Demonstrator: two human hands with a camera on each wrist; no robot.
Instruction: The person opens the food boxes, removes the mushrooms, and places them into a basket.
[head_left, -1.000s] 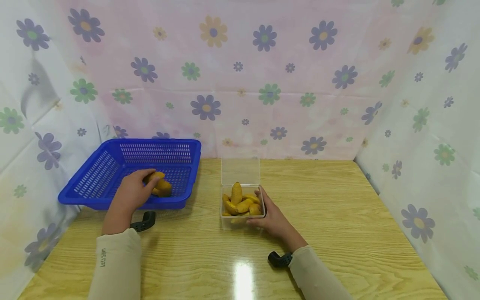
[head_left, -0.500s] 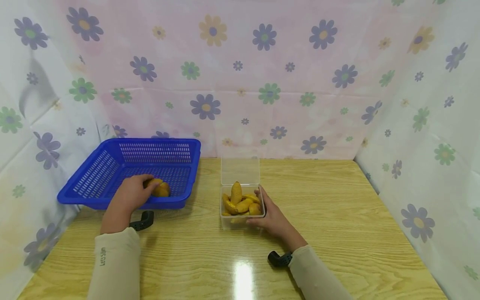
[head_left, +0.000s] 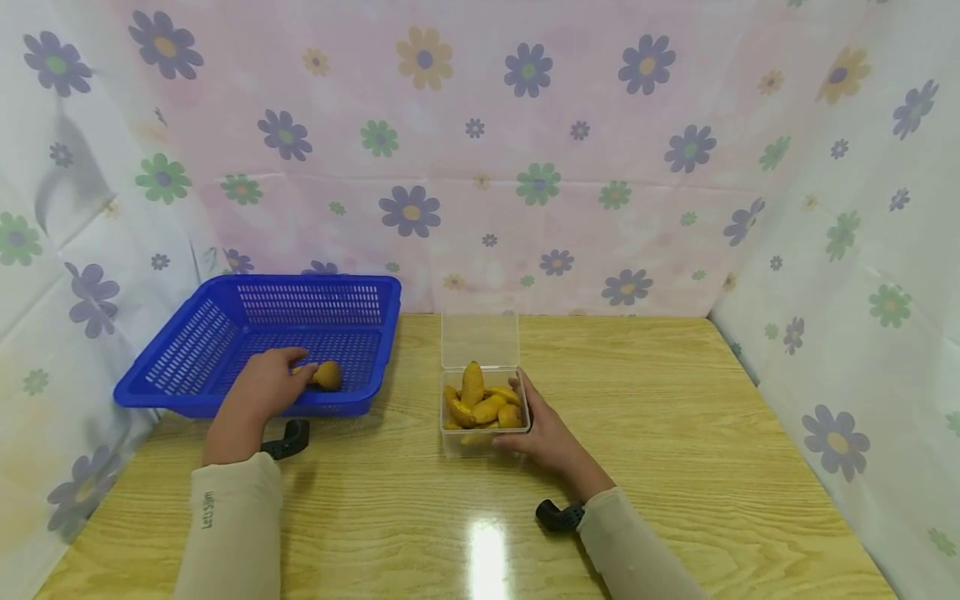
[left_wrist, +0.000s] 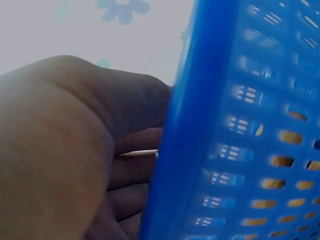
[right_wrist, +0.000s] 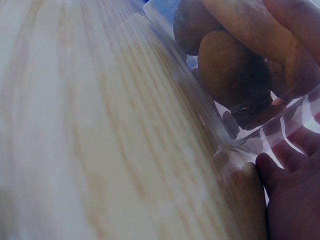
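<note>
Right hand (head_left: 547, 433) is gripping one box (head_left: 455, 447) of at least five fruits (head_left: 487, 409); in one basket (head_left: 311, 308), left hand (head_left: 264, 385) is hovering by one fruit (head_left: 330, 376), whether grasping I can't tell

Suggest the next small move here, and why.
Probably close the left hand on the yellow fruit in the blue basket: it reaches in right beside it, and the right hand grips the open clear container, which holds similar fruit.

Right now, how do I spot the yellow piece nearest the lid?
On the wooden table, right of the blue basket, the right hand holds a clear box. Inside, your yellow piece shows its tip against the open lid; its neighbours stop short.
</note>
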